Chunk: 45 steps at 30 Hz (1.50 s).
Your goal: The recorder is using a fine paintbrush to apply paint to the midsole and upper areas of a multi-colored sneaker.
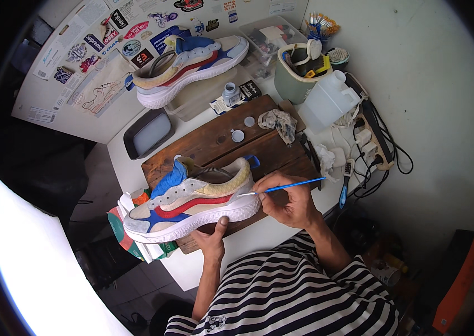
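Observation:
A running shoe (186, 203) with beige, red, blue and grey panels and a thick white sole is tilted above a dark wooden board, toe to the left. My left hand (212, 241) grips it from below, the thumb lying against the sole and the other fingers hidden beneath. Between the fingertips of my right hand (288, 203) is a thin blue paintbrush (298, 183). Its tip meets the grey panel near the shoe's heel. A coiled spring-like insert (214, 171) shows in the shoe's opening.
Behind the wooden board (209, 134) a matching shoe (192, 70) rests on a clear plastic box. A small paint bottle (230, 94), a stained rag (279, 124), a green bin (295, 70) and a white jug (329, 101) stand around. Cords and a scrub brush (345, 185) lie right.

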Each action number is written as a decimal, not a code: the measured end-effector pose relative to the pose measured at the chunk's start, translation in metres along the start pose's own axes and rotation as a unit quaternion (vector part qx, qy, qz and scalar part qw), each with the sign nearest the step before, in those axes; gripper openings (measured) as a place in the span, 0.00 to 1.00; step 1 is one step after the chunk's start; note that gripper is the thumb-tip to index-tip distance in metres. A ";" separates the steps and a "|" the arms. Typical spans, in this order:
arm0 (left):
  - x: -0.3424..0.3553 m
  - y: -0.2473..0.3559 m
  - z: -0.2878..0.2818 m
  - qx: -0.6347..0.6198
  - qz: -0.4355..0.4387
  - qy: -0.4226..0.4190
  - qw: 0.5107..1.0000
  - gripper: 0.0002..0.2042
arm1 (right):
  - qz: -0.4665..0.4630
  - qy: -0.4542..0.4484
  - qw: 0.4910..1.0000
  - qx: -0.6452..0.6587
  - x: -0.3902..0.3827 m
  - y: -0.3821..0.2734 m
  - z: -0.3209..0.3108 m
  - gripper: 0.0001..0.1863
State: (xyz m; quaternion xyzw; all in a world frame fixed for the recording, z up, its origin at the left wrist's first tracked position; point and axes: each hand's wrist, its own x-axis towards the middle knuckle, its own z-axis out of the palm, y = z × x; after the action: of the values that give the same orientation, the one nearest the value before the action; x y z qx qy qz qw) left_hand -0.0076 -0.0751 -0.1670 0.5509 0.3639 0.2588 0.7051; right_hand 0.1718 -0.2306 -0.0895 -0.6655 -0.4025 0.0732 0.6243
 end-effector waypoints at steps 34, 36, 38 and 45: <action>0.000 0.002 0.003 -0.001 0.018 0.015 1.000 0.38 | 0.009 -0.085 0.996 0.009 0.024 0.005 -0.027 0.07; -0.001 0.003 0.003 0.004 0.019 0.018 1.000 0.38 | 0.030 -0.100 0.995 0.006 0.025 0.005 -0.029 0.07; -0.001 0.002 0.003 0.004 0.017 0.016 1.000 0.38 | -0.012 -0.069 0.997 -0.013 0.026 0.009 -0.029 0.06; 0.000 -0.002 0.000 -0.001 0.013 0.011 1.000 0.38 | -0.018 -0.071 0.997 0.002 0.029 0.007 -0.031 0.07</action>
State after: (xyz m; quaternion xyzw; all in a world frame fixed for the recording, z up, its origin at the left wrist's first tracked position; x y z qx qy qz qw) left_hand -0.0073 -0.0754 -0.1693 0.5518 0.3642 0.2750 0.6980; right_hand 0.2129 -0.2356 -0.0780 -0.6499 -0.4577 0.1102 0.5966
